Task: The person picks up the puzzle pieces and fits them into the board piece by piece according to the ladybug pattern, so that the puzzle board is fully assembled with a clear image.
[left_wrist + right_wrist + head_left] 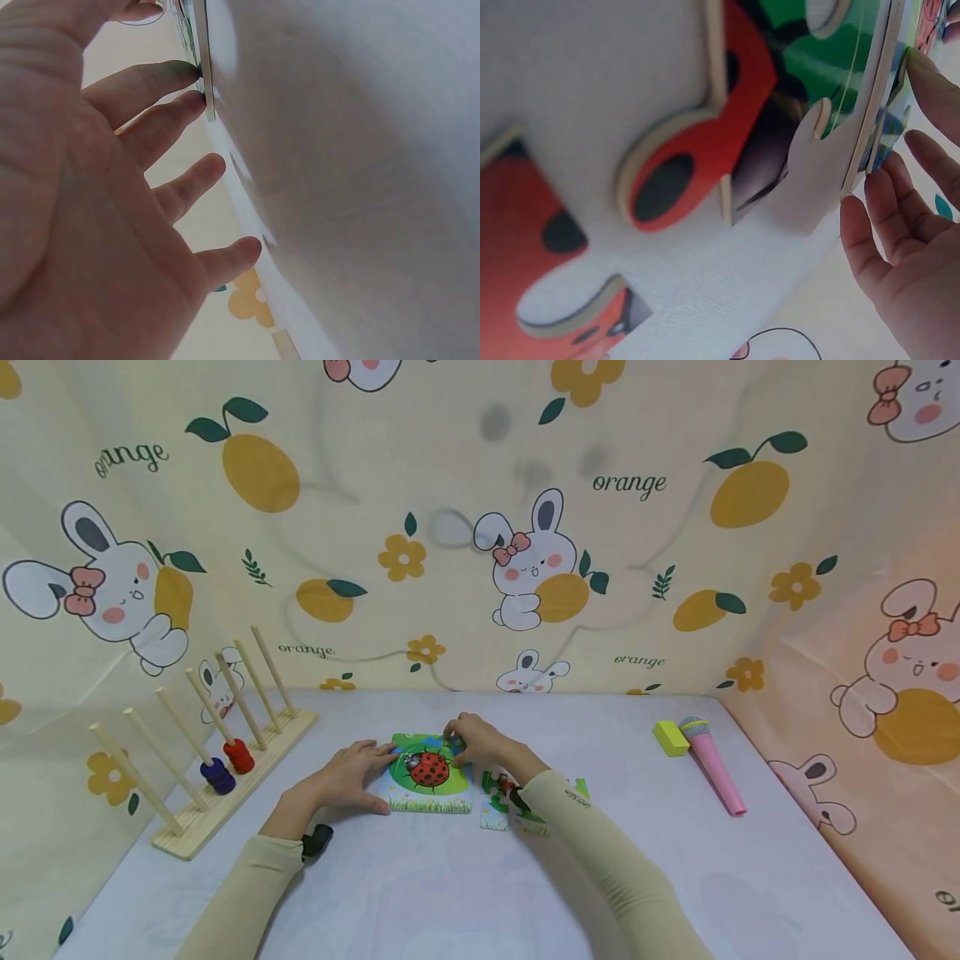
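Ladybug puzzle [429, 774] is laid flat on the desk [420, 893]: red spotted bug on green, grass strip along the near edge. Loose pieces [501, 802] are scattered just right of it, flat, with red, black and green print and pale cut edges.

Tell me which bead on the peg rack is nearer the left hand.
The blue bead: it sits in front of the red bead, closer to the left hand.
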{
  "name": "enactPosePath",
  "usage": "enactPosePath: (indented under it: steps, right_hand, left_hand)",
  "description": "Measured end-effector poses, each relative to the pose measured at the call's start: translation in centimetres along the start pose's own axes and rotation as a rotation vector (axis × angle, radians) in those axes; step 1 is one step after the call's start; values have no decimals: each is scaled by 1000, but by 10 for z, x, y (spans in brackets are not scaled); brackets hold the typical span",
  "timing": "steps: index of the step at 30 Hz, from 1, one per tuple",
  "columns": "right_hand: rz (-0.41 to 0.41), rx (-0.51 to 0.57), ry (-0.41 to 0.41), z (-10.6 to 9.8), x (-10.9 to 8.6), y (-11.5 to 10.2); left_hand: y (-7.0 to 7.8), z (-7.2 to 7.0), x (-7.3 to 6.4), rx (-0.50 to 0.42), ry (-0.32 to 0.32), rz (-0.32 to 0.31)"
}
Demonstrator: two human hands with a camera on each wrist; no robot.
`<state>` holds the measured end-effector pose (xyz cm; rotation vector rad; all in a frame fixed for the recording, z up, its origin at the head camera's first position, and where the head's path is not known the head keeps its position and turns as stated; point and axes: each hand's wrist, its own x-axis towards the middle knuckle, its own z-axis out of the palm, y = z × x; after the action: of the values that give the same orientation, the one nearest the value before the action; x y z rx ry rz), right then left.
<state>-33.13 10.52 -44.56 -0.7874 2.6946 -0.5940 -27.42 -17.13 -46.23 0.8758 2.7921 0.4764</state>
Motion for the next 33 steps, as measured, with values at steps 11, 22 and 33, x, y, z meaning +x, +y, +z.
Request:
enactPosePath:
  steps: [11,22,33]
  right_hand:
    - [9,-1,3,0,-1,-1]
    - [-8,3,10,2,-1,0]
    - [-90,-355,-48,-1,-35,-13]
  left_hand:
    - [2,-1,-1,-4,0,4]
    - [3,-1,-2,-5,4,0]
    - [1,0,0,-1,1,0]
